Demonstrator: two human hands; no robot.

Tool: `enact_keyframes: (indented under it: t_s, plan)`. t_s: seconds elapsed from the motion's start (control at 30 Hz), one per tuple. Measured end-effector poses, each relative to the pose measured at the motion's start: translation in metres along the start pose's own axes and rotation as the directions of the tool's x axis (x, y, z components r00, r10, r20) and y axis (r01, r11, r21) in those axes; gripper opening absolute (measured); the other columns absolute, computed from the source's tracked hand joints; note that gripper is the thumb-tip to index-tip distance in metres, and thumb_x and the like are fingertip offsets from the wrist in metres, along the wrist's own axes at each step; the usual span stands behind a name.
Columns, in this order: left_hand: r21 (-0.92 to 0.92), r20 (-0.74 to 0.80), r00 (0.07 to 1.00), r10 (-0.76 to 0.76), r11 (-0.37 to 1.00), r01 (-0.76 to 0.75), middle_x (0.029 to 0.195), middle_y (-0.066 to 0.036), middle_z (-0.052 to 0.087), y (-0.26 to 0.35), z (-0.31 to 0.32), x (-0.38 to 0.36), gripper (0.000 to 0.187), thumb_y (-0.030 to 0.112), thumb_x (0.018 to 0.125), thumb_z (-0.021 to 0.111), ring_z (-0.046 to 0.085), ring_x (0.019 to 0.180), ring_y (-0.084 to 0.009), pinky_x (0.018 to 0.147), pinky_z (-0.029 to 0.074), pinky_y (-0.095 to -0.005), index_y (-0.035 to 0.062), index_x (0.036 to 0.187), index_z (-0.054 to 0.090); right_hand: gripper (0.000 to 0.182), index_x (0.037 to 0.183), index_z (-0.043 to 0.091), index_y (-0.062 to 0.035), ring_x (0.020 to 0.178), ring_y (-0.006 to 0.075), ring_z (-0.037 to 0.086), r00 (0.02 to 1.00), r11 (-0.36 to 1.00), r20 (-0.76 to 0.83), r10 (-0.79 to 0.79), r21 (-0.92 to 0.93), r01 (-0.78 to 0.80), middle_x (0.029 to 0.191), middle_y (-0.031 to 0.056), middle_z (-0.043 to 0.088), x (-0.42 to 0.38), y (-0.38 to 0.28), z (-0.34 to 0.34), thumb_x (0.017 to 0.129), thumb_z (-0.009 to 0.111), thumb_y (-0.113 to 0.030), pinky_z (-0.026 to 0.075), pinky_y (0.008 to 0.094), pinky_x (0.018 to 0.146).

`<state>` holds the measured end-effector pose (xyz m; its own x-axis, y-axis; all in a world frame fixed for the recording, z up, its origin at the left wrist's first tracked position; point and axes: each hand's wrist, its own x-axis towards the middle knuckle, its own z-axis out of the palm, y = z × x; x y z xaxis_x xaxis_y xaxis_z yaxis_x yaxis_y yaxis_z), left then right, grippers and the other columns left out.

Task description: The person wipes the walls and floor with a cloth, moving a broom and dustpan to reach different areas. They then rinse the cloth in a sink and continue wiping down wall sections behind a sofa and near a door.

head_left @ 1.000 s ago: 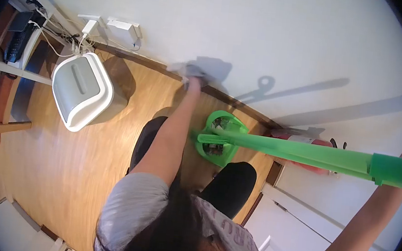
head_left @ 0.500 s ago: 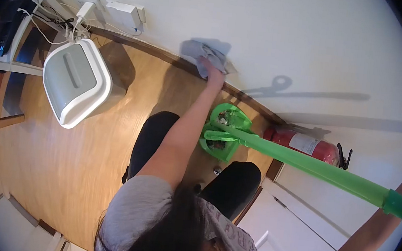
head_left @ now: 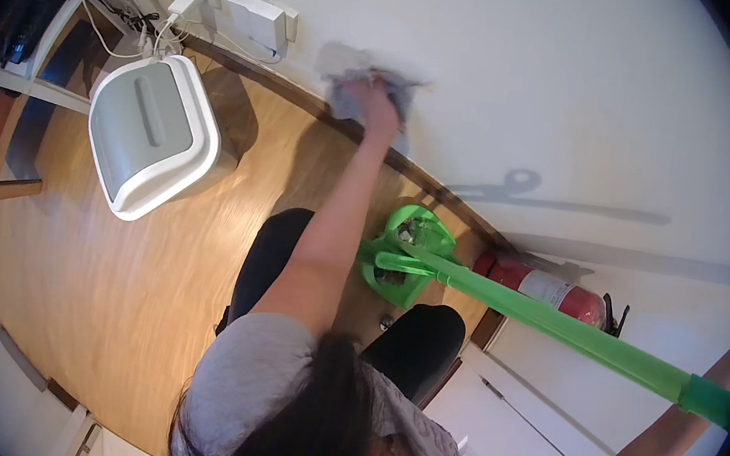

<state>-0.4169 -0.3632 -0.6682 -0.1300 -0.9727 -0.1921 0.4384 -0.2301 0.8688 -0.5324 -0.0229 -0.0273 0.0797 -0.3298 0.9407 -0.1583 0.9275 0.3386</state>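
Note:
My left hand (head_left: 378, 105) is closed on a grey-blue cloth (head_left: 345, 100) and presses it against the white wall (head_left: 532, 76), just above the brown baseboard (head_left: 295, 93). My right forearm reaches to the right edge, where the hand itself is out of sight. Beside my knees on the floor lies a green dustpan (head_left: 411, 295) with debris in it. From it a long green handle (head_left: 568, 331) runs to the right edge, crossing in front of my right forearm.
A white bin with a grey lid (head_left: 141, 115) stands at the left. Above it are plugs (head_left: 258, 21) and tangled cables by a shelf (head_left: 59, 95). A red fire extinguisher (head_left: 578, 302) lies along the wall at the right, above a white door or cabinet panel (head_left: 500, 420).
My left hand has shifted slightly left and up along the wall with the cloth, which looks more bunched. The camera view has turned a little.

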Motion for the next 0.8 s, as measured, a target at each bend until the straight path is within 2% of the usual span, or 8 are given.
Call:
enact_keyframes:
  t_s: [0.1, 0.33, 0.4, 0.5, 0.6, 0.67, 0.73, 0.8]
  plan:
    - [-0.164, 0.362, 0.853, -0.375, 0.875, 0.455, 0.118, -0.008, 0.048, -0.102, -0.06, 0.058, 0.046, 0.037, 0.094, 0.035, 0.046, 0.106, -0.0192, 0.094, 0.037, -0.0329, 0.0024, 0.123, 0.044, 0.059, 0.137, 0.025, 0.0054, 0.136, 0.0356, 0.014, 0.996, 0.97, 0.008, -0.09, 0.226, 0.086, 0.145, 0.0257, 0.017, -0.021, -0.023, -0.028, 0.097, 0.026, -0.039, 0.007, 0.0455, 0.11]
    - [-0.23, -0.021, 0.808, -0.589, 0.79, 0.569, 0.116, -0.006, 0.05, 0.008, -0.044, 0.0, 0.041, 0.027, 0.091, 0.034, 0.045, 0.104, -0.0186, 0.094, 0.036, -0.0304, 0.0016, 0.121, 0.047, 0.059, 0.136, 0.028, 0.0039, 0.136, 0.0354, 0.014, 0.998, 0.971, 0.034, 0.055, 0.23, -0.062, 0.145, 0.0246, 0.018, -0.024, -0.044, -0.035, 0.096, 0.03, -0.04, 0.007, 0.0456, 0.11]
    - [0.126, -0.01, 0.847, -0.532, 0.839, 0.528, 0.135, -0.009, 0.039, -0.036, -0.049, -0.033, 0.049, 0.029, 0.095, 0.033, 0.037, 0.121, -0.0222, 0.103, 0.029, -0.0314, -0.0009, 0.133, 0.035, 0.06, 0.136, 0.028, 0.0042, 0.135, 0.0353, 0.015, 1.0, 0.973, 0.015, 0.011, 0.229, -0.014, 0.145, 0.0245, 0.018, -0.022, -0.041, -0.032, 0.096, 0.03, -0.04, 0.007, 0.0457, 0.11]
    - [0.454, 0.187, 0.972, -0.139, 0.89, 0.04, 0.134, -0.012, 0.039, -0.093, -0.068, -0.031, 0.046, 0.027, 0.096, 0.03, 0.036, 0.122, -0.024, 0.102, 0.029, -0.0323, -0.0018, 0.131, 0.035, 0.06, 0.136, 0.028, 0.0046, 0.135, 0.0353, 0.016, 0.996, 0.969, -0.025, -0.08, 0.231, 0.084, 0.144, 0.0247, 0.019, -0.018, -0.018, -0.022, 0.096, 0.031, -0.04, 0.009, 0.0458, 0.11]
    - [0.832, 0.378, 0.893, -0.242, 0.512, -0.214, 0.121, -0.015, 0.051, -0.135, -0.079, -0.001, 0.041, 0.024, 0.095, 0.03, 0.047, 0.112, -0.0267, 0.097, 0.036, -0.0346, -0.0031, 0.12, 0.048, 0.059, 0.136, 0.029, 0.0049, 0.135, 0.0356, 0.017, 0.997, 0.971, -0.036, -0.075, 0.225, 0.081, 0.144, 0.0251, 0.02, -0.019, -0.021, -0.023, 0.096, 0.032, -0.039, 0.011, 0.046, 0.109]
    - [0.604, 0.382, 0.81, -0.446, 0.784, 0.147, 0.113, -0.019, 0.054, -0.081, -0.087, 0.044, 0.039, 0.025, 0.094, 0.031, 0.049, 0.107, -0.0279, 0.094, 0.038, -0.0374, -0.0047, 0.112, 0.051, 0.058, 0.136, 0.029, 0.0051, 0.135, 0.0358, 0.018, 0.997, 0.971, -0.04, -0.07, 0.225, 0.077, 0.144, 0.0254, 0.021, -0.016, -0.023, -0.026, 0.096, 0.033, -0.038, 0.012, 0.0461, 0.109]
    - [0.009, 0.195, 0.86, -0.472, 0.878, 0.479, 0.106, -0.015, 0.057, -0.054, -0.077, 0.063, 0.036, 0.022, 0.094, 0.032, 0.052, 0.099, -0.026, 0.089, 0.041, -0.038, -0.0036, 0.105, 0.053, 0.058, 0.135, 0.03, 0.0053, 0.134, 0.0359, 0.018, 0.997, 0.97, -0.045, -0.068, 0.23, 0.076, 0.143, 0.0255, 0.021, -0.014, -0.024, -0.023, 0.096, 0.033, -0.037, 0.012, 0.046, 0.109]
    - [0.243, 0.14, 0.868, -0.477, 0.866, 0.437, 0.109, -0.012, 0.054, -0.06, -0.09, 0.06, 0.034, 0.021, 0.094, 0.032, 0.05, 0.102, -0.0235, 0.091, 0.039, -0.0368, -0.0029, 0.108, 0.051, 0.057, 0.135, 0.03, 0.0056, 0.134, 0.036, 0.018, 0.997, 0.966, -0.04, -0.066, 0.248, 0.074, 0.143, 0.0257, 0.021, -0.013, -0.026, -0.019, 0.096, 0.034, -0.037, 0.012, 0.0459, 0.109]
